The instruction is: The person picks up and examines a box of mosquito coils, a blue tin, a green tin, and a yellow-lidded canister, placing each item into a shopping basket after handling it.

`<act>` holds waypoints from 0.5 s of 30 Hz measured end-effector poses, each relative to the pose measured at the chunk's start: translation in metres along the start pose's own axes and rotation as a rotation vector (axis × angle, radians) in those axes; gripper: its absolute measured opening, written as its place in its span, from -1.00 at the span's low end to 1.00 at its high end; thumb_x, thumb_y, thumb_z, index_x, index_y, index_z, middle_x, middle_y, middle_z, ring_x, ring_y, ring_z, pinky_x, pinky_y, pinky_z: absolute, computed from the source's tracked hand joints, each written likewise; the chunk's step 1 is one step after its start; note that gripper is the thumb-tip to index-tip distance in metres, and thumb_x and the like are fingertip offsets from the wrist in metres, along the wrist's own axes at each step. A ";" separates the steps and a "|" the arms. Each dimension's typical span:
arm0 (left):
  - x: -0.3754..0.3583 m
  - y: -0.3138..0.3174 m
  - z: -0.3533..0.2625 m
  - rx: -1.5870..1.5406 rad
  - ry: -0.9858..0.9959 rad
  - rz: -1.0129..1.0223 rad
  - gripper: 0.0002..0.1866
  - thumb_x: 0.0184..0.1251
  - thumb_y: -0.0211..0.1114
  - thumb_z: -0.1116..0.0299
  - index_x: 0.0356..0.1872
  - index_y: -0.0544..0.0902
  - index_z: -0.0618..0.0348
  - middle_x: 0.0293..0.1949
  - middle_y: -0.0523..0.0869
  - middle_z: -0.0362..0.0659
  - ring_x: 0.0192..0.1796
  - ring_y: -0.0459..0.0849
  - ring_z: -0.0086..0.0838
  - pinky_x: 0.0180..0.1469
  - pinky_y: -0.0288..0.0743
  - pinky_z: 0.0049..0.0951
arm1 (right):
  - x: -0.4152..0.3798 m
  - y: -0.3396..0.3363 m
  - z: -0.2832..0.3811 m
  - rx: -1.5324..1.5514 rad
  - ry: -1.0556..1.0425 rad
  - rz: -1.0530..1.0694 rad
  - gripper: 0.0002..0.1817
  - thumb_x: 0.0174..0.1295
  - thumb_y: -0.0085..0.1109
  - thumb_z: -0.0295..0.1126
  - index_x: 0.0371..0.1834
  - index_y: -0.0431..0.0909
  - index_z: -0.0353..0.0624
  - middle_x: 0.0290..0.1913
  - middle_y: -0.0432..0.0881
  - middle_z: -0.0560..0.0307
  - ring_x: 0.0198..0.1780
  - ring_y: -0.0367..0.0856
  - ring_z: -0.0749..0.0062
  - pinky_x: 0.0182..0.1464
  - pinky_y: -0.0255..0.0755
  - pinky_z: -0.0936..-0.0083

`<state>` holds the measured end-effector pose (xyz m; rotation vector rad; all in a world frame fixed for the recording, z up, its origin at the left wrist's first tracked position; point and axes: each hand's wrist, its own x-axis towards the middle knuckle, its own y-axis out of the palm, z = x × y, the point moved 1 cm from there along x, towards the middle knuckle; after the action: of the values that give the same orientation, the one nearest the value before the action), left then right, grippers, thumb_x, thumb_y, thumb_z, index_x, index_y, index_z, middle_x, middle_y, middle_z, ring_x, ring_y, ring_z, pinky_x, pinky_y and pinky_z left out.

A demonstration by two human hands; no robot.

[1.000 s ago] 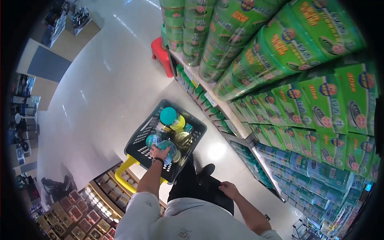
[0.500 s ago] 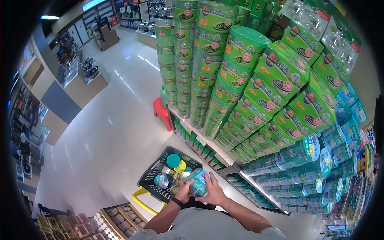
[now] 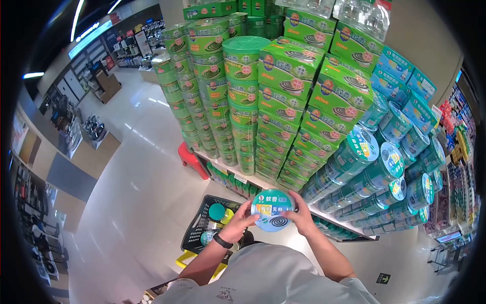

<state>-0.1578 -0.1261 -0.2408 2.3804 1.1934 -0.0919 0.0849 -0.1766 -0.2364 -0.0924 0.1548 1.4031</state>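
Between my two hands is a round tub of mosquito coils point(image 3: 272, 210), its teal and blue lid with a dark spiral facing me. My left hand point(image 3: 237, 225) is closed on its left side, thumb on the lid's edge. On the opposite side my right hand point(image 3: 302, 218) grips the rim, thumb also over the front. Left of and below the tub stands a dark shopping basket point(image 3: 192, 230) with a yellow handle point(image 3: 186, 257). Inside it are a green-lidded container point(image 3: 217, 212) and other round packages, partly hidden by my left arm.
Tall stacks of green mosquito coil boxes point(image 3: 288, 76) and green tubs point(image 3: 242, 66) rise from the shelf ahead. Teal tubs point(image 3: 362, 144) are piled to the right. A red stool point(image 3: 191, 161) stands at the shelf's left end. Shiny floor point(image 3: 136, 202) stretches to the left.
The tub has moved up and right, away from over the basket, and its lid now faces me. My hands have shifted to its opposite sides. The view has turned right.
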 end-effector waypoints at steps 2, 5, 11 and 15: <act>0.008 0.018 -0.020 -0.106 0.007 0.099 -0.15 0.39 0.38 0.14 0.57 0.10 0.02 0.40 0.35 -0.12 0.40 0.39 -0.33 0.33 0.43 -0.09 | -0.010 -0.010 0.034 0.293 0.057 -0.044 -0.04 -0.05 0.46 -0.37 0.50 0.23 -0.30 0.31 0.47 -0.10 0.36 0.40 0.16 0.42 0.23 0.28; 0.021 0.042 -0.034 -0.144 0.024 0.213 -0.05 0.36 0.37 0.05 0.62 -0.02 -0.02 0.53 0.19 -0.11 0.51 0.28 -0.27 0.37 0.40 0.00 | -0.025 -0.024 0.063 0.479 0.067 -0.051 -0.16 0.08 0.33 -0.31 0.48 0.26 -0.27 0.28 0.52 -0.03 0.34 0.44 0.22 0.38 0.28 0.30; 0.045 0.075 -0.062 -0.146 0.073 0.319 -0.07 0.34 0.37 0.04 0.60 0.05 0.06 0.45 0.35 -0.14 0.37 0.47 -0.38 0.27 0.49 -0.28 | -0.045 -0.041 0.089 0.562 -0.021 -0.131 -0.18 0.20 0.32 -0.23 0.52 0.22 -0.19 0.30 0.53 0.02 0.34 0.46 0.30 0.36 0.28 0.35; 0.055 0.082 -0.068 -0.121 0.116 0.342 -0.09 0.32 0.41 0.04 0.58 0.13 0.11 0.36 0.46 -0.19 0.30 0.52 -0.44 0.20 0.51 -0.34 | -0.049 -0.053 0.095 0.478 -0.062 -0.107 -0.18 0.31 0.25 -0.02 0.56 0.17 -0.09 0.37 0.45 0.06 0.40 0.36 0.30 0.41 0.20 0.24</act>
<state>-0.0710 -0.0973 -0.1637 2.4703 0.7982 0.2255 0.1342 -0.2182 -0.1362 0.3333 0.4229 1.2288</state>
